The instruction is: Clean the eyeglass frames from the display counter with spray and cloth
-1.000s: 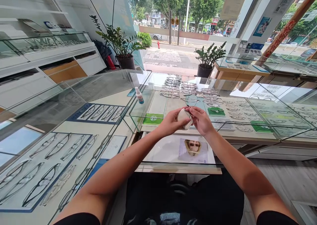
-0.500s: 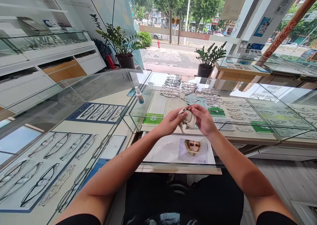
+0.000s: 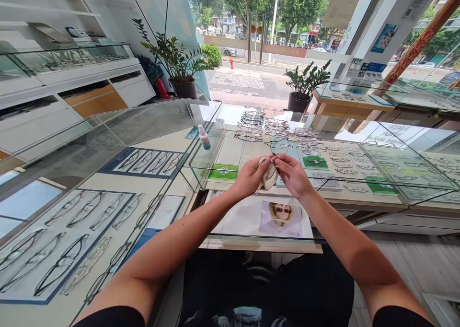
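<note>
My left hand (image 3: 252, 174) is closed round a bunched cream cloth (image 3: 269, 178), its thumb pressed on top. Against the cloth's upper edge, my right hand (image 3: 292, 172) pinches with thumb and fingers close together. A pair of thin-framed glasses (image 3: 280, 146) shows just above and beyond the fingertips; whether it is held or lies on the counter I cannot tell. Part of a dark rim seems to run over the cloth, mostly hidden by the fingers. Both hands are above the near edge of the glass counter.
Rows of glasses (image 3: 250, 125) lie beyond my hands. A white spray bottle (image 3: 204, 138) stands on the glass at the left. Glasses on trays (image 3: 134, 198) fill the left case. A leaflet with a portrait (image 3: 281, 219) lies below my hands. Potted plants (image 3: 299, 101) stand beyond the counter.
The fingertips of both hands have come closer together. The cloth is bunched smaller, and its hanging corner and the dark rim over it show less. The view has shifted slightly.
</note>
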Available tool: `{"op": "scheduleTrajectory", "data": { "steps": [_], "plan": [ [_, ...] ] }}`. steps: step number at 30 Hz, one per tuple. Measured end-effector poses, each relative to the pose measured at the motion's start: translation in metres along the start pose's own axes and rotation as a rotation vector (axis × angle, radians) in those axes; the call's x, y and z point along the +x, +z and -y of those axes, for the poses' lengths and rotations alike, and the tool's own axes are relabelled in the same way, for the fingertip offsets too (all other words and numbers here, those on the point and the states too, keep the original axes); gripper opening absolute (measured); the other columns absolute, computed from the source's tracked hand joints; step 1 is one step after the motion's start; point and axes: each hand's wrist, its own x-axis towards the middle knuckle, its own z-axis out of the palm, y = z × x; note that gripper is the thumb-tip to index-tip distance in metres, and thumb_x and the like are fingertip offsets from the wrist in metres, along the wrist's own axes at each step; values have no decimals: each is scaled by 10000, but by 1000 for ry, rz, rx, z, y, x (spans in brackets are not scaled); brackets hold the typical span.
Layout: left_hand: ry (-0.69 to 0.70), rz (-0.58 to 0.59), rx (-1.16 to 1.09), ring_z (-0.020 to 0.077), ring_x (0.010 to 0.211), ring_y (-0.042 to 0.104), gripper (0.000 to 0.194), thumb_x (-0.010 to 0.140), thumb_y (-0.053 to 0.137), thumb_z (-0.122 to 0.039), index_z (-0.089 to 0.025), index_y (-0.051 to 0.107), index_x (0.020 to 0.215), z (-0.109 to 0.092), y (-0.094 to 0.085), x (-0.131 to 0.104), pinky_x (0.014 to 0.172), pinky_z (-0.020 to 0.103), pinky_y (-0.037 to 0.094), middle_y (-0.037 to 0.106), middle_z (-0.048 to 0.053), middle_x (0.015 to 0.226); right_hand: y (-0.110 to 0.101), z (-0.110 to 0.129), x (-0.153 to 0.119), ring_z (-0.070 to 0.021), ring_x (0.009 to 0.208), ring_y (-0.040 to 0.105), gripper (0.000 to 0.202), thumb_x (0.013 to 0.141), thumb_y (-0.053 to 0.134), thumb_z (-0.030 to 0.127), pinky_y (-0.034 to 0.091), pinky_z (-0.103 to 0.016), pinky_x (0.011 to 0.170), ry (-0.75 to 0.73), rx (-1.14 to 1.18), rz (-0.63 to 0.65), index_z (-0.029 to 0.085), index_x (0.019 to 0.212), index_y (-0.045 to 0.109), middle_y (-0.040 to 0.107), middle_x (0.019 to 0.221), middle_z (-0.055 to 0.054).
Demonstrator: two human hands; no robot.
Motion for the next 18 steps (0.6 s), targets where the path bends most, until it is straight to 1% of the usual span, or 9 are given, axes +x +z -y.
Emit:
{"op": "scheduleTrajectory", "data": {
  "steps": [2,4,5,7,10,12,14,16,18],
  "plan": [
    [36,45,2,222,879,701,675,997,593,-841,-185,751,979,-4,-3,1,819,316,584,755,78,890,-3,2,1,-214,901,722,391,665,1030,562,618,-353,784,-17,3,-31,284,868,843,836,1028,-25],
    [35,127,-23,234,964,717,612,992,658,-787,-193,770,1085,-9,-5,0,902,332,596,778,89,1004,-7,3,3,-220,928,729,380,668,1025,559,619,-353,814,-19,4,-53,286,854,838,832,1030,-25],
    [30,159,-33,235,979,720,581,985,700,-750,-193,772,1133,-10,-6,0,913,333,597,783,94,1046,-8,4,3,-222,929,728,380,670,1022,563,617,-354,811,-16,3,-58,289,858,838,831,1025,-25],
    [20,181,-47,236,998,720,557,956,782,-675,-183,759,1216,-11,-6,-2,913,328,594,783,106,1099,-9,3,4,-228,947,728,377,672,1020,564,616,-357,827,-15,10,-60,292,861,839,832,1019,-26],
    [-9,131,-60,209,908,688,595,922,837,-626,-159,721,1271,-6,-3,-3,836,304,569,766,88,1030,-6,0,4,-230,1002,736,375,655,1038,550,623,-356,898,-10,50,-49,294,846,841,835,1027,-23],
    [-26,72,-53,173,785,620,574,927,814,-662,-154,715,1177,-2,-1,-3,743,281,521,719,44,895,-2,-3,3,-227,1033,743,380,651,1049,546,627,-353,935,0,67,-40,302,864,851,842,1041,-17],
    [-16,7,-19,147,698,533,567,941,762,-728,-168,691,996,1,0,-2,672,269,459,635,5,771,0,-6,2,-225,1041,751,392,656,1051,553,630,-357,959,4,63,-26,311,896,857,850,1061,-13],
    [9,-42,27,139,665,475,615,972,683,-782,-185,626,834,2,0,-1,645,270,418,556,-10,705,1,-6,1,-220,1023,756,412,648,1057,557,631,-362,964,11,64,-12,314,913,855,857,1073,-9],
    [26,-43,40,148,677,480,652,1008,607,-803,-191,600,785,1,-2,1,652,277,421,542,0,703,0,-5,1,-206,977,753,431,626,1071,553,629,-344,924,22,77,-5,314,911,855,859,1060,-3]
  ]
}}
